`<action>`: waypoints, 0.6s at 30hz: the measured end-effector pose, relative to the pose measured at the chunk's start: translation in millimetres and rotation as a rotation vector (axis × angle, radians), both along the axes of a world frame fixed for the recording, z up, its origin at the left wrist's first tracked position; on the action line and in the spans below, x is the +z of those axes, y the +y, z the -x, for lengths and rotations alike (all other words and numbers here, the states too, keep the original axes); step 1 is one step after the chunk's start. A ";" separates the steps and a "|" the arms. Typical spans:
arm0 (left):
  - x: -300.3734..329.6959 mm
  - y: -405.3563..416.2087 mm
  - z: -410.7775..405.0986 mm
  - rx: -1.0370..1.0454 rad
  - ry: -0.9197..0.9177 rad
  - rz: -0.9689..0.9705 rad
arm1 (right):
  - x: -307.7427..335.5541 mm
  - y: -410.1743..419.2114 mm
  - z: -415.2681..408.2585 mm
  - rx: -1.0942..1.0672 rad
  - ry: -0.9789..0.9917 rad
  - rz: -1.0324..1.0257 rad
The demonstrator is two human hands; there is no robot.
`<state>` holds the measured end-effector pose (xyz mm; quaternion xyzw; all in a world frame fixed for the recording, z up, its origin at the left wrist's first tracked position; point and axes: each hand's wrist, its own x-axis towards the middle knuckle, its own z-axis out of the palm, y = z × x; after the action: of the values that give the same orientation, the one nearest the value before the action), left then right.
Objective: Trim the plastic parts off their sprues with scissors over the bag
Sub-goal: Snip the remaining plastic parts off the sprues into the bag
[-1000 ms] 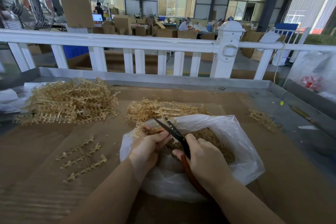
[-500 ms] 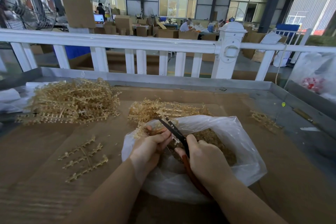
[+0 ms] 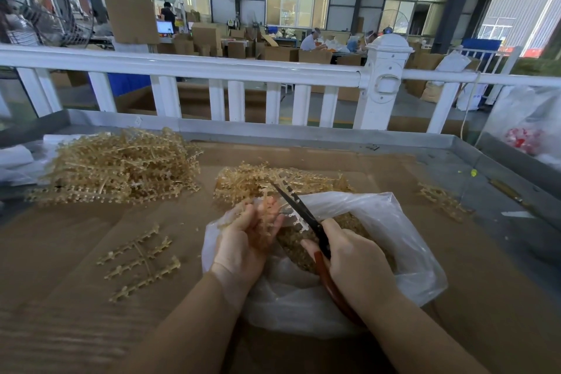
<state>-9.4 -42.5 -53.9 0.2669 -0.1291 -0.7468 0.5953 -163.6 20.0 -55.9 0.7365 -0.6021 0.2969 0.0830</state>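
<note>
Soft window daylight, wide-angle edge warping

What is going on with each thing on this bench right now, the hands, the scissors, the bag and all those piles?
left hand: holds a sprue over the bag.
sprue: in the left hand, at the blades.
right hand: grips the scissors' red handle.
scissors: blades nearly closed, pointing away.
bag: open, holding loose cut parts.
large pile: untrimmed sprues, far left.
middle pile: sprues behind the bag.
loose sprues: flat on the cardboard, left.
</note>
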 end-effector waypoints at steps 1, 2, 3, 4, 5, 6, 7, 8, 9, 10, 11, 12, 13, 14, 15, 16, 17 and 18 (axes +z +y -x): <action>0.6 1.1 -0.5 -0.016 0.015 0.015 | 0.3 -0.1 0.5 -0.011 -0.005 0.009; 0.9 2.5 -1.2 -0.027 0.032 0.041 | 0.7 -0.3 1.5 -0.024 -0.010 0.011; 0.0 3.4 -2.4 -0.027 0.037 0.078 | 0.9 -0.5 2.9 -0.036 -0.012 0.009; -1.3 3.8 -4.2 -0.026 0.026 0.129 | 0.9 -0.7 4.6 -0.046 -0.009 0.004; -2.4 4.7 -5.5 -0.033 0.001 0.175 | 0.8 -0.8 6.6 -0.054 -0.002 -0.006; -3.3 5.3 -6.0 -0.043 -0.014 0.210 | 1.0 -1.0 8.7 -0.059 0.004 -0.016; -5.1 5.6 -6.8 -0.057 -0.008 0.217 | 1.0 -1.1 11.0 -0.061 0.003 -0.024; -6.2 5.8 -7.7 -0.066 0.009 0.214 | 1.5 -1.4 13.4 -0.064 0.000 -0.029; -5.9 6.3 -9.1 -0.062 0.036 0.189 | 2.0 -1.6 15.9 -0.069 -0.001 -0.034; -5.3 6.2 -10.7 -0.059 0.053 0.150 | 2.6 -1.6 18.1 -0.075 0.004 -0.038; -4.1 6.1 -12.3 -0.066 0.065 0.117 | 3.0 -1.3 20.1 -0.080 0.012 -0.044; -5.0 5.2 -14.2 -0.079 0.075 0.104 | 3.4 -1.0 21.7 -0.080 0.023 -0.052; -5.6 5.3 -14.1 -0.089 0.070 0.108 | 3.5 -0.4 22.5 -0.077 0.035 -0.064; -6.1 5.2 -13.4 -0.102 0.050 0.126 | 3.5 0.1 22.7 -0.070 0.042 -0.072; -6.2 5.2 -12.0 -0.110 0.003 0.154 | 3.5 0.6 22.4 -0.059 0.044 -0.079; -5.4 5.1 -10.0 -0.127 -0.068 0.176 | 3.4 1.1 21.8 -0.048 0.043 -0.086; -1.7 6.5 -7.6 -0.152 -0.132 0.190 | 3.3 1.5 20.8 -0.042 0.043 -0.095; 0.5 7.2 -5.6 -0.174 -0.179 0.191 | 3.4 2.0 19.7 -0.038 0.040 -0.099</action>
<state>-3.9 -35.4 -53.4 0.2623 -0.2748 -0.7531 0.5371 -183.4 22.1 -52.5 0.7339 -0.6282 0.2501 0.0641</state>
